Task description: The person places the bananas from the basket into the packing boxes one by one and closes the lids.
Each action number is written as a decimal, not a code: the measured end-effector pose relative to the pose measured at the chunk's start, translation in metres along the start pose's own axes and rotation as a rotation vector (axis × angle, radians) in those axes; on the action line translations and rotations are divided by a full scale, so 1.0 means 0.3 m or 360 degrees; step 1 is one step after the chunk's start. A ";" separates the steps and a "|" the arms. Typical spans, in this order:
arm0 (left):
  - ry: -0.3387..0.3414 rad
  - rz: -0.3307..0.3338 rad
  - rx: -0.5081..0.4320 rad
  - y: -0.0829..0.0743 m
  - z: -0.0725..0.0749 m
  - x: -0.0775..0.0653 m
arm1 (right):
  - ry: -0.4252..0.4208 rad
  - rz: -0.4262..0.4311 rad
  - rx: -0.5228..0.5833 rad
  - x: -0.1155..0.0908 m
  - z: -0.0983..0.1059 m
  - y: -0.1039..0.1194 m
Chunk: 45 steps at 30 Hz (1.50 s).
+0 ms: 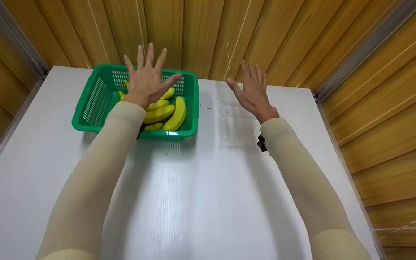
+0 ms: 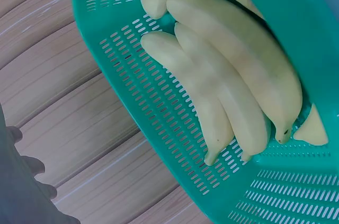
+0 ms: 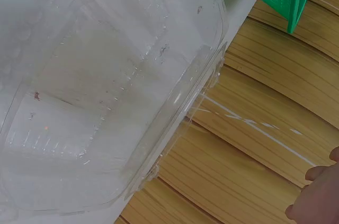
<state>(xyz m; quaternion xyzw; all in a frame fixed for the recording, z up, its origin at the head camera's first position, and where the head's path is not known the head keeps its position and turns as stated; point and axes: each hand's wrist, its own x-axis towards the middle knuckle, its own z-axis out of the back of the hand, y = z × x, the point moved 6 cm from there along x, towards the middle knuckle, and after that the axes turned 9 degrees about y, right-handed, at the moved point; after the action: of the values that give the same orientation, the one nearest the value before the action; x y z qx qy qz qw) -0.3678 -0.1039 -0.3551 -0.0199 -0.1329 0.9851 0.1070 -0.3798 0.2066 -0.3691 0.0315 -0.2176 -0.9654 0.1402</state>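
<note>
Fingers spread wide, my left hand [image 1: 144, 85] is held over a green plastic basket [image 1: 193, 124] and holds nothing. Several yellow bananas [image 1: 159, 114] lie inside the basket, part of them hidden behind the hand and sleeve in the head view. The left wrist view shows the bananas [image 2: 243, 65] closer, against the slotted basket wall. My right hand [image 1: 254, 90], also with straight fingers and nothing in it, is raised above a clear plastic clamshell container [image 1: 237, 131]. In the right wrist view the see-through container [image 3: 79, 70] spreads out below, and the hand's fingertips [image 3: 312, 173] show at the edge.
Both the basket and the container stand on a white table [image 1: 193, 202], near its back edge. Wood-patterned panels [image 1: 200, 36] rise behind the table, and more panels [image 1: 392, 144] line the right side. Metal strips run along the corners.
</note>
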 end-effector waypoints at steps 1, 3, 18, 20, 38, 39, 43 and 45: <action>-0.0003 -0.0002 -0.0015 0.007 0.003 -0.004 | 0.0001 0.0009 0.0005 -0.002 -0.002 0.005; -0.0011 -0.0003 -0.0039 0.021 0.010 -0.011 | -0.0006 0.0029 0.0009 -0.002 -0.005 0.014; -0.0100 -0.0002 -0.0179 0.127 0.041 -0.089 | 0.0037 0.0121 0.0052 -0.010 -0.048 0.102; -0.0110 0.0007 -0.0196 0.142 0.047 -0.101 | 0.0041 0.0144 0.0059 -0.012 -0.054 0.116; -0.0336 0.0071 -0.0353 0.294 0.128 -0.247 | 0.0205 0.0275 0.0240 -0.027 -0.141 0.241; -0.0358 0.0074 -0.0366 0.303 0.131 -0.257 | 0.0219 0.0279 0.0248 -0.027 -0.147 0.244; -0.0434 0.0089 -0.0421 0.341 0.130 -0.299 | 0.0255 0.0303 0.0265 -0.028 -0.171 0.260; -0.0465 0.0102 -0.0449 0.362 0.124 -0.320 | 0.0264 0.0313 0.0273 -0.028 -0.182 0.269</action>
<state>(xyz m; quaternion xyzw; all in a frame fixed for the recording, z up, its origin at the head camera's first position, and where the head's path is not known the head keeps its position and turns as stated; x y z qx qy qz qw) -0.2989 -0.2366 -0.3470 0.1040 -0.2829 0.9521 0.0514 -0.3444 0.1166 -0.3837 0.1014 -0.2890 -0.9190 0.2484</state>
